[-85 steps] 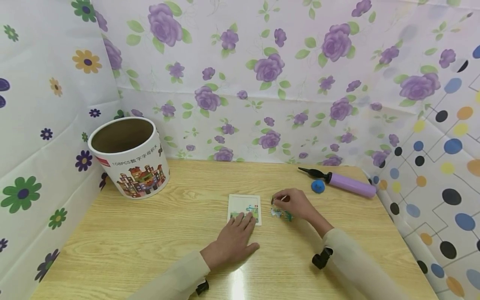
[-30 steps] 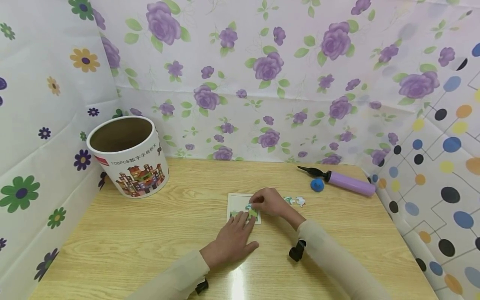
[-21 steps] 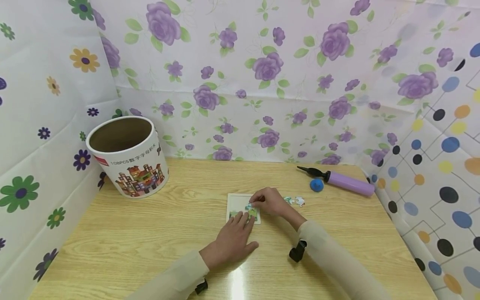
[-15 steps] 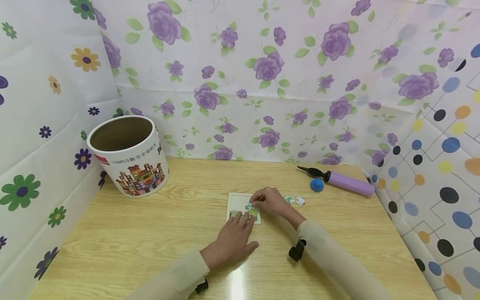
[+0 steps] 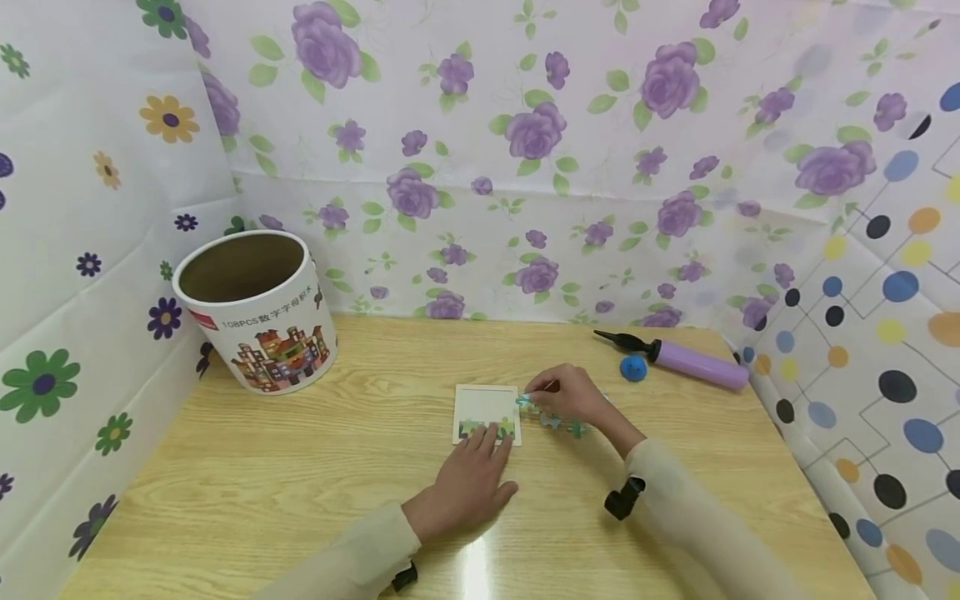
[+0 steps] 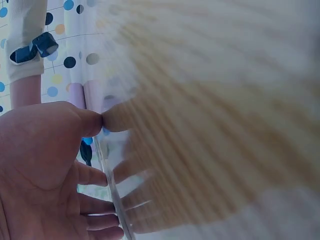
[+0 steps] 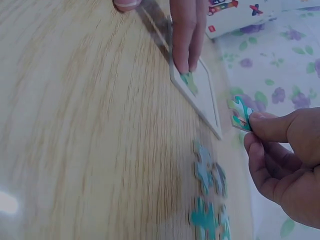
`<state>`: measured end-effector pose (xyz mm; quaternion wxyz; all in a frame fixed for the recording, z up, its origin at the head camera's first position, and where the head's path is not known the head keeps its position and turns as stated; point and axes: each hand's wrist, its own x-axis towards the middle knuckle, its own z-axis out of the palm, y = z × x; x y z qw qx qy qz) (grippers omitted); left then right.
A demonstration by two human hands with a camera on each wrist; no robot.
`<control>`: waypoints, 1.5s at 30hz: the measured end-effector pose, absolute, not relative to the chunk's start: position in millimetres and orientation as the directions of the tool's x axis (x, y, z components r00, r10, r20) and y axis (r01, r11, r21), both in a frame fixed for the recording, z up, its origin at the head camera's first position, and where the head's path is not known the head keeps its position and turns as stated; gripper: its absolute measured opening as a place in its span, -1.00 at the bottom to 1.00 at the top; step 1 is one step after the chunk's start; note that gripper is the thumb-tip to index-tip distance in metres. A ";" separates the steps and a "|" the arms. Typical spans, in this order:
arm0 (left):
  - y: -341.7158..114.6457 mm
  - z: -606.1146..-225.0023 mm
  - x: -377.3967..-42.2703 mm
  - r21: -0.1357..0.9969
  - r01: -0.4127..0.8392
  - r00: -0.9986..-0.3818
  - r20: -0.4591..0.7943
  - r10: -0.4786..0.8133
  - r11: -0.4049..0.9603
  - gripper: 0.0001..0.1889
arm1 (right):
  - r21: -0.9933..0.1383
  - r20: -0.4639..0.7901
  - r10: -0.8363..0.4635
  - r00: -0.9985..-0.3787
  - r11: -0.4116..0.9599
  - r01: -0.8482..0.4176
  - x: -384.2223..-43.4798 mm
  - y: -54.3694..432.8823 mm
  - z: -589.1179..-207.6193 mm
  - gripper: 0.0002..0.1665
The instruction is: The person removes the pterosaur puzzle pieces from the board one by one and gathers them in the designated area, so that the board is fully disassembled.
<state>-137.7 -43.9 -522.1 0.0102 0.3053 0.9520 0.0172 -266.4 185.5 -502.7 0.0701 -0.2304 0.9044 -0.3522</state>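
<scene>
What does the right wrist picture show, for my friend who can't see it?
The right hand pinches a colorful puzzle piece near a shallow white tray. The left hand rests on the tray, where a green piece shows. Loose pieces lie nearby on the wooden table.

The wood-grained tabletop [image 5: 300,458] looks smooth and glossy.

Left arm [image 5: 345,554]: sleeved, reaching forward from the lower edge of the head view. Left hand [image 5: 465,482]: palm down, fingers extended forward, thumb spread out to the right. Right arm [image 5: 708,521]: sleeved, angled inward from the lower right. Right hand [image 5: 570,395]: thumb and forefinger set in a pinch, remaining fingers curled toward the palm.
</scene>
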 end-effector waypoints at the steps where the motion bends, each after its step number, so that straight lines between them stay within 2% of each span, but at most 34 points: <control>1: -44.0 -522.6 -137.7 0.041 0.582 -0.813 -0.010 0.582 0.812 -0.29 | -0.668 0.034 -0.461 -0.887 0.649 -0.363 -265.1 190.0 -501.5 -0.88; 11: -44.2 -523.2 -136.9 -0.011 0.599 -0.801 0.011 0.599 0.801 -0.30 | -0.652 0.058 -0.439 -0.896 0.663 -0.367 -254.3 233.7 -501.3 -0.88; 27: -43.2 -522.1 -136.3 0.009 0.601 -0.799 -0.002 0.601 0.799 -0.31 | -0.604 0.045 -0.397 -0.917 0.720 -0.342 -242.4 294.7 -505.7 -0.87; 45: -44.5 -522.3 -135.5 0.014 0.627 -0.778 0.045 0.626 0.779 -0.32 | -0.572 0.043 -0.400 -0.915 0.741 -0.351 -248.5 307.5 -526.4 -0.90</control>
